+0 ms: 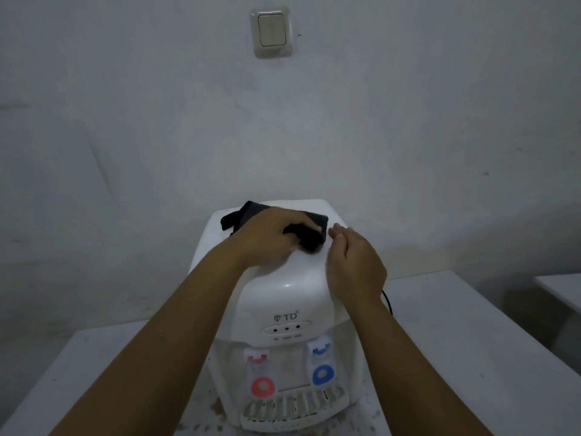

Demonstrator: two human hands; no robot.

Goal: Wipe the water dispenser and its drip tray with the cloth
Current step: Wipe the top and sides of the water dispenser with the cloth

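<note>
A white countertop water dispenser (283, 297) stands in front of me, with a red tap (258, 357) and a blue tap (320, 349) on its front. Its slatted drip tray (292, 407) sticks out at the bottom and looks speckled with dirt. A dark cloth (311, 229) lies on the dispenser's top. My left hand (270, 237) grips the cloth there, fingers curled into it. My right hand (355, 262) hovers just right of the cloth over the top's right edge, fingers loosely bent, holding nothing.
The dispenser sits on a white counter (456, 357) with grime around its base. A black cord (387, 302) runs down behind its right side. A plain wall with a light switch (272, 30) rises close behind. Another white surface (562, 287) shows at the far right.
</note>
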